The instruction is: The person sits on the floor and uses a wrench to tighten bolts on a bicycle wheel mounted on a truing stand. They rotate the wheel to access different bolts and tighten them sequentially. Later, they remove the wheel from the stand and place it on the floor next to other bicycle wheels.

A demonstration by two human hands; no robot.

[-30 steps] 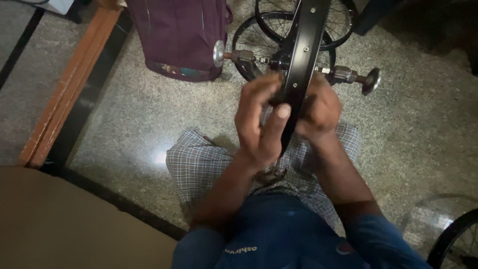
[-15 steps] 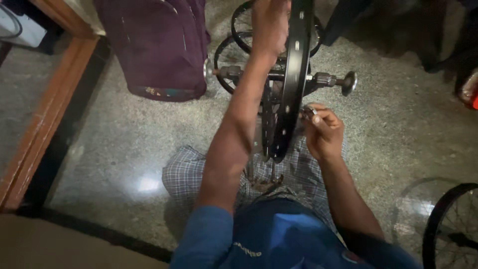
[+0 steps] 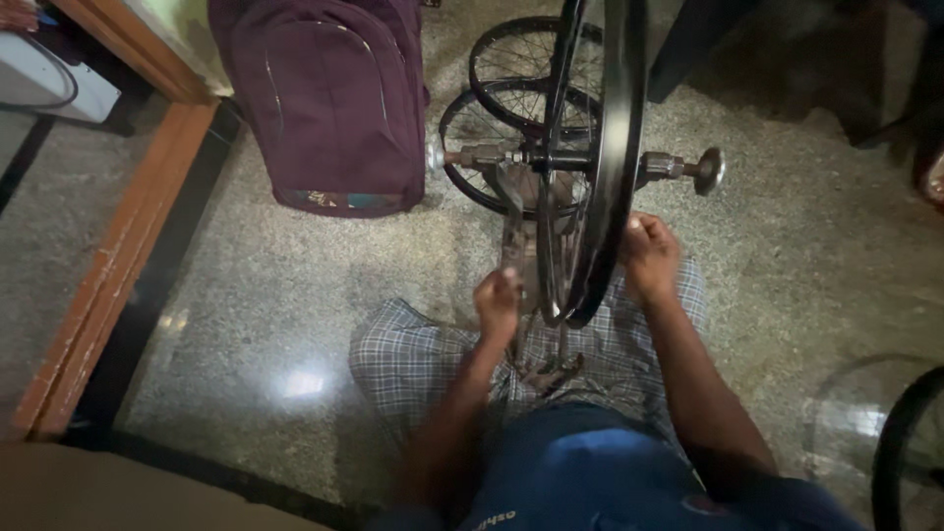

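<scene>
A black bicycle wheel rim (image 3: 615,147) stands upright, edge-on to me, held on an axle with a round metal knob (image 3: 706,169) in a rusty metal stand (image 3: 511,231). My left hand (image 3: 500,300) is closed around a thin spoke on the left side of the wheel, low down near the stand's upright. On the right side my right hand (image 3: 649,258) presses against the rim with its fingers curled onto the edge. My lap below is covered by checked cloth (image 3: 403,354).
A purple bag (image 3: 334,108) stands on the speckled stone floor to the left. Two more spoked wheels (image 3: 492,79) lie behind the stand. Another tyre's edge (image 3: 900,442) shows at the lower right. A wooden frame (image 3: 118,265) runs along the left.
My left hand has come down from the top of the wheel to the lower spokes. My right hand has stayed by the rim's right side. The view has tilted slightly.
</scene>
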